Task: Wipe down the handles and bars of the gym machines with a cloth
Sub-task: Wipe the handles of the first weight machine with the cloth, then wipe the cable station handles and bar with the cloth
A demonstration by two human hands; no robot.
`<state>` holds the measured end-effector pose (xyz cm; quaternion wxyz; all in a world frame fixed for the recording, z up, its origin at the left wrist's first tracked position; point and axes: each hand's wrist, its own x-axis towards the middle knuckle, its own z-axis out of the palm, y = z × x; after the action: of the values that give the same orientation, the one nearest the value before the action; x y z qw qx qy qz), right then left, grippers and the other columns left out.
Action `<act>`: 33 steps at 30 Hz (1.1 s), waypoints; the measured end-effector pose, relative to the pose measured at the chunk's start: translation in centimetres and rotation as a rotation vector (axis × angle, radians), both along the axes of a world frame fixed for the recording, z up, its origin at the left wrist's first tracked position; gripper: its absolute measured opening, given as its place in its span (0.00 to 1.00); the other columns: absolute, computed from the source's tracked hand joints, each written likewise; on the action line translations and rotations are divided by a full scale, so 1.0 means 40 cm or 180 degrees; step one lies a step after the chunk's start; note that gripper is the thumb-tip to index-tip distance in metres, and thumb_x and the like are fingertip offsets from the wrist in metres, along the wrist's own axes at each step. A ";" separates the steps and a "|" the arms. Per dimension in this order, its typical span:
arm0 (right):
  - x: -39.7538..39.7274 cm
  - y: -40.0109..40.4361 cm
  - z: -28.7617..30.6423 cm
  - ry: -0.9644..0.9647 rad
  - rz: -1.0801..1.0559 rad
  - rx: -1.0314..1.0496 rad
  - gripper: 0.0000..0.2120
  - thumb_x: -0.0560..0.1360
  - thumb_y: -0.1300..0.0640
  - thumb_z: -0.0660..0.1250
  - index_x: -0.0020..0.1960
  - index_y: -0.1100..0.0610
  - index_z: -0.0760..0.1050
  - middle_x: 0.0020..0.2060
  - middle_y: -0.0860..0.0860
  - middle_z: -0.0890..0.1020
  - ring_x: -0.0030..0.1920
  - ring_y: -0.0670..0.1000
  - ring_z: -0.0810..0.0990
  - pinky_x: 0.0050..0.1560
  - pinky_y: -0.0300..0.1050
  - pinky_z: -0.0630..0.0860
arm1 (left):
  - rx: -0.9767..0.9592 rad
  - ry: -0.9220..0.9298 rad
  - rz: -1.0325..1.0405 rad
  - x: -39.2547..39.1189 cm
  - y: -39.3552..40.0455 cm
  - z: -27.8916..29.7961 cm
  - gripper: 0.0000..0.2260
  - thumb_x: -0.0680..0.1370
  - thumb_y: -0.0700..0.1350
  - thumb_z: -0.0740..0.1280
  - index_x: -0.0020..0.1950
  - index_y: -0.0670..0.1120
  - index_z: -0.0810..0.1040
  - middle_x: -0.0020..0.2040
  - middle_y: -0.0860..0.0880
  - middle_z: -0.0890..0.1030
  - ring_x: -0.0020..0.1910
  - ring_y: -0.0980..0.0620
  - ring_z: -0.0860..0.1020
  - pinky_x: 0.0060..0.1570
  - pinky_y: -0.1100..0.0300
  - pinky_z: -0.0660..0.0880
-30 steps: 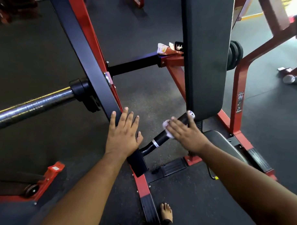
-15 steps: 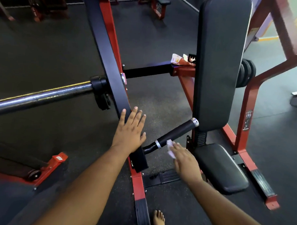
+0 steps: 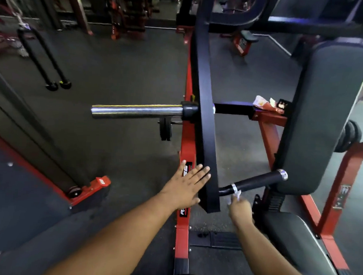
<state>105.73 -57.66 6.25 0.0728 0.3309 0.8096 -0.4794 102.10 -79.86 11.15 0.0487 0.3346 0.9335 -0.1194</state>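
Black foam-sleeved handle bar (image 3: 255,182) juts from the flat matte-black lever arm (image 3: 205,126), its chrome end cap beside the padded black backrest (image 3: 323,121). The right hand (image 3: 241,209) pinches a small crumpled white cloth (image 3: 237,194) just under the handle's silver band, a clenched grip. The left hand (image 3: 187,187) lies flat, fingers straight, grip released, against the lever arm's edge. A polished steel sleeve (image 3: 136,111) sticks out leftward.
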 end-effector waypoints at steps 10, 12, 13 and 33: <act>0.054 -0.395 0.099 0.1605 0.1112 0.0659 0.10 0.84 0.54 0.62 0.44 0.54 0.74 0.43 0.51 0.76 0.44 0.43 0.74 0.43 0.43 0.66 | 0.0756 -0.0657 0.0784 0.067 -0.372 -0.003 0.38 0.82 0.63 0.61 0.85 0.51 0.45 0.85 0.48 0.43 0.83 0.48 0.50 0.79 0.36 0.51; 0.036 -0.490 0.112 0.1442 0.1392 0.0585 0.13 0.83 0.54 0.63 0.40 0.48 0.72 0.39 0.48 0.78 0.42 0.48 0.77 0.40 0.45 0.66 | 0.0840 -0.0667 0.0987 0.082 -0.464 -0.005 0.38 0.82 0.63 0.61 0.85 0.52 0.47 0.85 0.48 0.45 0.83 0.48 0.52 0.79 0.38 0.53; 0.029 -0.528 0.118 0.1331 0.1504 0.0480 0.13 0.83 0.55 0.62 0.39 0.47 0.72 0.37 0.46 0.79 0.40 0.47 0.78 0.38 0.43 0.67 | 0.0879 -0.0680 0.1090 0.088 -0.504 -0.004 0.38 0.82 0.64 0.61 0.85 0.52 0.48 0.85 0.49 0.45 0.83 0.48 0.53 0.79 0.38 0.53; -0.321 -1.257 0.210 0.1235 0.3509 0.1173 0.08 0.80 0.49 0.64 0.45 0.51 0.71 0.46 0.53 0.83 0.49 0.57 0.81 0.43 0.48 0.71 | 0.1061 -0.0270 0.2625 0.034 -1.192 0.122 0.38 0.81 0.66 0.60 0.85 0.53 0.50 0.85 0.51 0.48 0.81 0.49 0.57 0.77 0.42 0.59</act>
<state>92.88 -107.95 14.65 0.1029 -0.2229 0.9297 -0.2747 103.47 -127.54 16.02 0.0759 -0.0577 0.9925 0.0759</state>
